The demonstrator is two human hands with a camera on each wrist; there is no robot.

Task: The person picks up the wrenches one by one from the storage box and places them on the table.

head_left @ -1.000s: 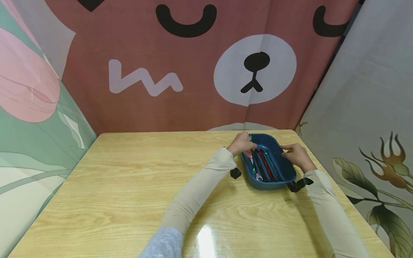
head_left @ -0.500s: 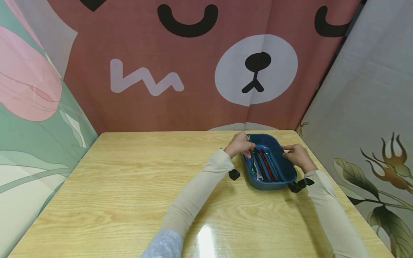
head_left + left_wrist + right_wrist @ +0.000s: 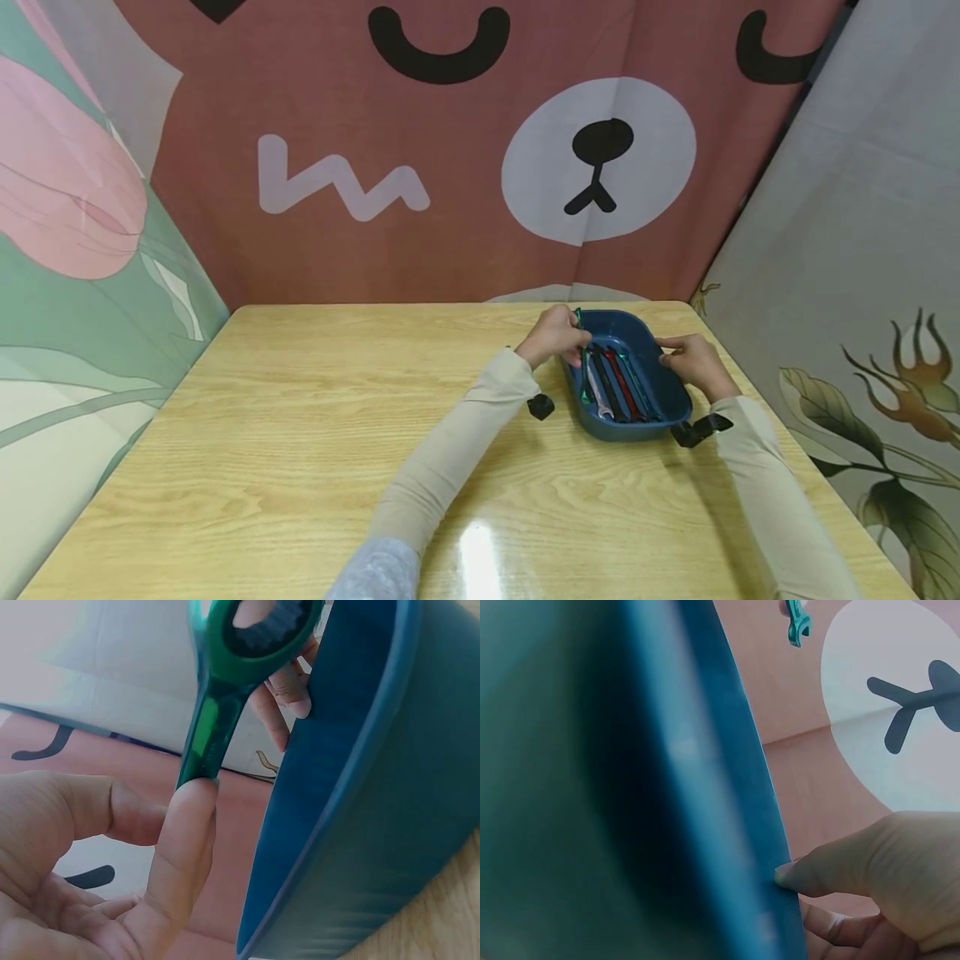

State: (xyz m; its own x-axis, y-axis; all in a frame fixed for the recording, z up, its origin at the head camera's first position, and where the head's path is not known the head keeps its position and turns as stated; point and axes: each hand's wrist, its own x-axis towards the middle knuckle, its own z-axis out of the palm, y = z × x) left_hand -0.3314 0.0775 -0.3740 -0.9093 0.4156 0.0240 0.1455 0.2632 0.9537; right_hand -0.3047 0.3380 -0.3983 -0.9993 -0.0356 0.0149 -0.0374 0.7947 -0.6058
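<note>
My left hand (image 3: 555,335) pinches a shiny green combination wrench (image 3: 217,724) between thumb and finger, at the left rim of a blue plastic bin (image 3: 628,432). Its ring end fills the top of the left wrist view; its open end (image 3: 798,626) shows small in the right wrist view. Inside the bin lie several wrenches side by side: a silver wrench (image 3: 597,390), a red wrench (image 3: 624,383), dark ones and a teal wrench (image 3: 638,383). At the bin's right side, my right hand (image 3: 696,364) holds the rim, thumb on the inner side (image 3: 832,866).
The bin stands near the back right corner of a wooden table (image 3: 300,433). A bear-print curtain (image 3: 450,258) hangs behind the far edge. Floral cloths hang left and right (image 3: 847,275). A small black device sits at each wrist.
My left hand has shifted slightly left with the green wrench, whose upper end now shows more clearly above the fingers. The right hand keeps its hold on the bin.
</note>
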